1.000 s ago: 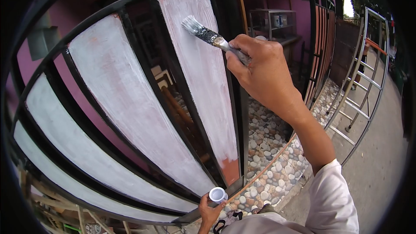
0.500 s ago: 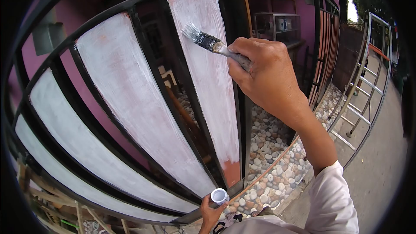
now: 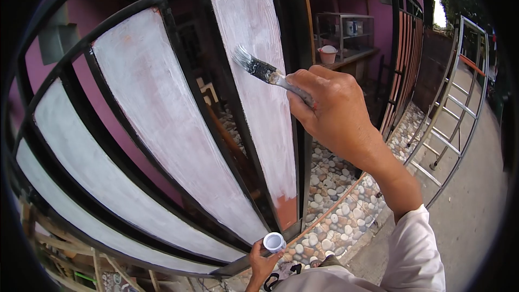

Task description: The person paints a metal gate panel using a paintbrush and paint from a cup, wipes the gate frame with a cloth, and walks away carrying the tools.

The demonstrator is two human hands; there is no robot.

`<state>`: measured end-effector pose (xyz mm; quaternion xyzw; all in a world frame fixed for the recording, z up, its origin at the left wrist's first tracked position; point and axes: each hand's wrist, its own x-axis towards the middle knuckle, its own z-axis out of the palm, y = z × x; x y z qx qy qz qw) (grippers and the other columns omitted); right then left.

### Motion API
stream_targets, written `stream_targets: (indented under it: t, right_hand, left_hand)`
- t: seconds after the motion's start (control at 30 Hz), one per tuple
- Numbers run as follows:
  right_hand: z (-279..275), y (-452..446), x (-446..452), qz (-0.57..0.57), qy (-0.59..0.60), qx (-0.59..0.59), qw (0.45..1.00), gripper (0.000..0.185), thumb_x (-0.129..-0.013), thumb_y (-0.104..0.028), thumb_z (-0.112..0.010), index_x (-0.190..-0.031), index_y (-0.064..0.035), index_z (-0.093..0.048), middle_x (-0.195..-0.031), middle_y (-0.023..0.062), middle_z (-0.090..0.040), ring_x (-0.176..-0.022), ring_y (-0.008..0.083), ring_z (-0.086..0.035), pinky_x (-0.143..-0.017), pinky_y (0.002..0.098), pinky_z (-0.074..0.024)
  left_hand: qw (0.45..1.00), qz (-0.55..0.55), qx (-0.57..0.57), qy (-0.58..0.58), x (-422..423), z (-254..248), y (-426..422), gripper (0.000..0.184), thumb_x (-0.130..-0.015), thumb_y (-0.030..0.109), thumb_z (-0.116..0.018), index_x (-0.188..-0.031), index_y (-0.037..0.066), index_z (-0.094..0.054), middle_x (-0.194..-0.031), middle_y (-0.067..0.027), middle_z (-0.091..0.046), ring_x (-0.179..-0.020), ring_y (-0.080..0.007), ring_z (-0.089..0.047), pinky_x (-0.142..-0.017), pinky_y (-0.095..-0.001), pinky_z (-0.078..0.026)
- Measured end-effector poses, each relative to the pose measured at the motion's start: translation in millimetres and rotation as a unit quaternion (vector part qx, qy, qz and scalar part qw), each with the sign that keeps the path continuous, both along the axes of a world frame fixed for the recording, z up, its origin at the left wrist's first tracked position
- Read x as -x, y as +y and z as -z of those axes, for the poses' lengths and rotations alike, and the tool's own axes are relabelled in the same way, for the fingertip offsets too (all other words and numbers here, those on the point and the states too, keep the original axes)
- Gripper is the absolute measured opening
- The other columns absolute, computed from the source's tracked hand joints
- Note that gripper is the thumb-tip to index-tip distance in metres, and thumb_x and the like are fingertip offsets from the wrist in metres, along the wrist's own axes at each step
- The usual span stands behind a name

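Head view: the right hand (image 3: 338, 111) grips a brush (image 3: 261, 69), bristles (image 3: 242, 57) at the white slat (image 3: 270, 130); the left hand (image 3: 263, 264) holds a paint cup (image 3: 273, 242). Long, light strokes should work best — clear of black bars (image 3: 216, 38).

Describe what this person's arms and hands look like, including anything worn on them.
The right sleeve is short, loose and off-white, leaving the right forearm bare. No watch shows there, and the right hand wears no glove. The left hand is ungloved too; no left sleeve shows.
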<state>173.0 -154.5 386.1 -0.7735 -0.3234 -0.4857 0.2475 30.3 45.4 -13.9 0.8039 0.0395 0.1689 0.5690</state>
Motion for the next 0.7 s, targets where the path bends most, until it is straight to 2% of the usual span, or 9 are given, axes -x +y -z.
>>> stream_targets:
  t: [0.07, 0.1, 0.2, 0.23, 0.4, 0.47, 0.57, 0.6, 0.7]
  right_hand:
    - [0, -11, 5, -0.03, 0.036, -0.027, 0.999, 0.013, -0.083, -0.009, -0.069, -0.09, 0.0013, -0.069, -0.076, 0.0158, -0.065, -0.071, 0.0332, -0.067, -0.064, 0.0438, -0.0522]
    - [-6, -14, 3, -0.013, -0.012, -0.028, 0.999, 0.014, -0.083, -0.005, -0.07, -0.095, 0.0031, -0.072, -0.075, 0.011, -0.068, -0.06, 0.013, -0.063, -0.05, 0.0285, -0.0456]
    - [-30, -8, -2, -0.033, -0.092, -0.1, 0.99, 0.015, -0.086, -0.008, -0.069, -0.095, 0.0037, -0.072, -0.07, 0.0106, -0.066, -0.057, 0.0134, -0.059, -0.051, 0.0267, -0.0449]
    - [-41, -5, -2, -0.04, -0.064, -0.105, 0.992, 0.017, -0.085, -0.01, -0.065, -0.094, 0.0031, -0.071, -0.073, 0.0224, -0.068, -0.067, 0.0343, -0.07, -0.066, 0.0412, -0.0552]
    - [-31, 5, -12, -0.025, 0.019, -0.091, 0.995, 0.018, -0.086, -0.012, -0.062, -0.092, 0.0032, -0.071, -0.071, 0.0227, -0.067, -0.069, 0.0384, -0.069, -0.069, 0.0443, -0.0551]
    - [-9, 1, -2, -0.011, 0.139, -0.063, 0.988, 0.016, -0.084, -0.01, -0.063, -0.089, 0.0039, -0.07, -0.069, 0.0226, -0.065, -0.066, 0.0388, -0.067, -0.067, 0.0452, -0.0538]
    - [12, -17, 11, -0.02, 0.219, -0.003, 0.975, 0.015, -0.082, -0.009, -0.064, -0.085, 0.0049, -0.069, -0.066, 0.0217, -0.064, -0.063, 0.0375, -0.066, -0.064, 0.0443, -0.0522]
    - [9, -23, 14, -0.034, 0.225, -0.028, 0.973, 0.015, -0.081, -0.008, -0.064, -0.084, 0.0057, -0.069, -0.064, 0.0206, -0.062, -0.059, 0.0357, -0.065, -0.061, 0.0421, -0.051]
    - [-8, -23, 7, -0.029, 0.101, -0.118, 0.987, 0.017, -0.084, -0.01, -0.064, -0.086, 0.0063, -0.068, -0.063, 0.021, -0.062, -0.054, 0.0316, -0.064, -0.057, 0.0402, -0.0505]
  left_hand:
    - [1.0, 0.0, -0.008, -0.001, 0, 4, 2, 0.06, -0.068, 0.015, -0.092, -0.117, -0.001, -0.061, -0.103, -0.0113, -0.072, -0.097, -0.0188, -0.07, -0.088, -0.035, -0.055]
    - [1.0, 0.002, -0.015, -0.001, 2, 6, 3, 0.059, -0.068, 0.015, -0.092, -0.116, -0.001, -0.061, -0.104, -0.0115, -0.072, -0.097, -0.0189, -0.07, -0.088, -0.0349, -0.055]
    - [1.0, 0.002, -0.02, 0.008, 3, -2, 3, 0.059, -0.068, 0.015, -0.092, -0.116, -0.001, -0.061, -0.105, -0.0119, -0.072, -0.098, -0.0192, -0.07, -0.089, -0.035, -0.055]
    - [1.0, 0.005, -0.022, 0.011, 3, -3, 2, 0.059, -0.068, 0.015, -0.092, -0.116, -0.001, -0.061, -0.105, -0.0119, -0.072, -0.098, -0.0192, -0.07, -0.089, -0.035, -0.055]
    - [1.0, 0.002, -0.017, 0.003, 4, 1, 0, 0.061, -0.068, 0.014, -0.092, -0.118, -0.001, -0.06, -0.106, -0.0118, -0.072, -0.099, -0.0192, -0.069, -0.089, -0.0349, -0.054]
    - [1.0, 0.003, -0.006, 0.002, 5, 4, -2, 0.061, -0.068, 0.013, -0.092, -0.118, -0.001, -0.06, -0.106, -0.0116, -0.072, -0.099, -0.0189, -0.069, -0.089, -0.035, -0.054]
    - [1.0, 0.004, 0.009, -0.007, 5, 11, 1, 0.06, -0.067, 0.014, -0.092, -0.115, -0.001, -0.061, -0.105, -0.0119, -0.07, -0.096, -0.0197, -0.069, -0.087, -0.0349, -0.055]
    - [1.0, 0.004, 0.014, -0.014, 6, 10, 1, 0.06, -0.065, 0.015, -0.093, -0.113, -0.002, -0.061, -0.104, -0.0124, -0.068, -0.094, -0.0209, -0.069, -0.084, -0.0348, -0.056]
    - [1.0, 0.009, -0.001, -0.011, 10, 1, 2, 0.06, -0.066, 0.014, -0.093, -0.114, -0.002, -0.061, -0.105, -0.0116, -0.068, -0.093, -0.02, -0.068, -0.084, -0.0344, -0.055]
